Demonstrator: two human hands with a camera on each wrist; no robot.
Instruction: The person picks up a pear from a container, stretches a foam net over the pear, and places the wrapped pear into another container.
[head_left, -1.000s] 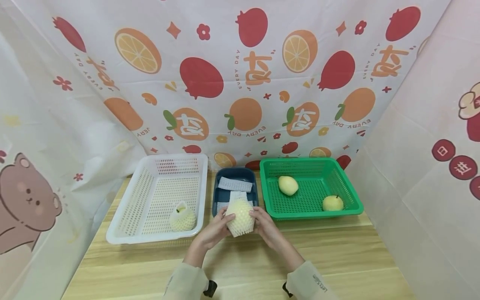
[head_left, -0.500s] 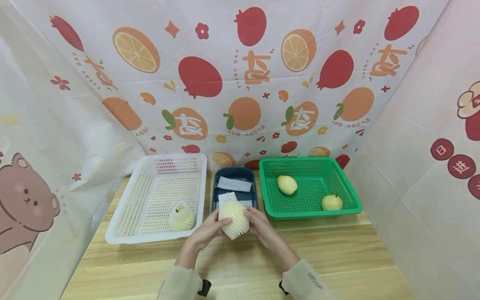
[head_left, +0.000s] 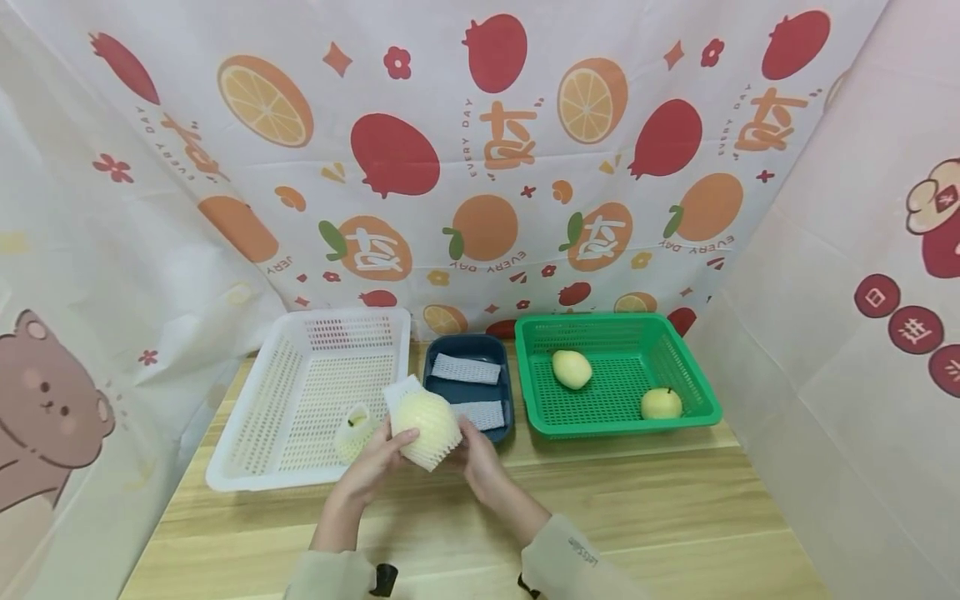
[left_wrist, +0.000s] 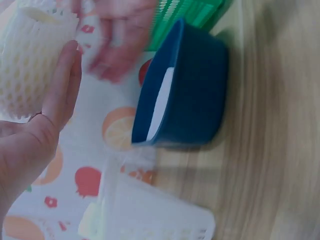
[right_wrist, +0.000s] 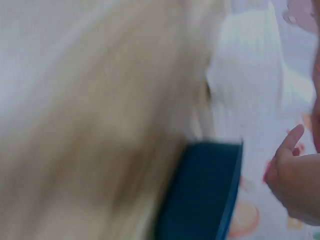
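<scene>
My left hand (head_left: pixel 375 460) grips a pale yellow pear in a white foam net (head_left: pixel 427 427), held up near the white basket's right edge. In the left wrist view the left fingers (left_wrist: pixel 62 85) lie along the side of the netted pear (left_wrist: pixel 32 65). The right hand (head_left: pixel 482 467) is just right of the pear; the left wrist view shows that hand (left_wrist: pixel 120 40) blurred and apart from it, fingers loose. Another netted pear (head_left: pixel 352 437) lies in the white plastic basket (head_left: pixel 247 417), partly hidden behind my left hand.
A dark blue tray (head_left: pixel 512 400) in the middle holds flat white foam nets (head_left: pixel 467 369). To its right stands a green basket (head_left: pixel 622 429) with two bare pears, one on the left (head_left: pixel 572 369) and one on the right (head_left: pixel 662 403). A printed curtain (head_left: pixel 450 125) hangs behind.
Both hands have moved left with the netted pear, from in front of the blue tray toward the white basket. The right hand has come away from the pear.
</scene>
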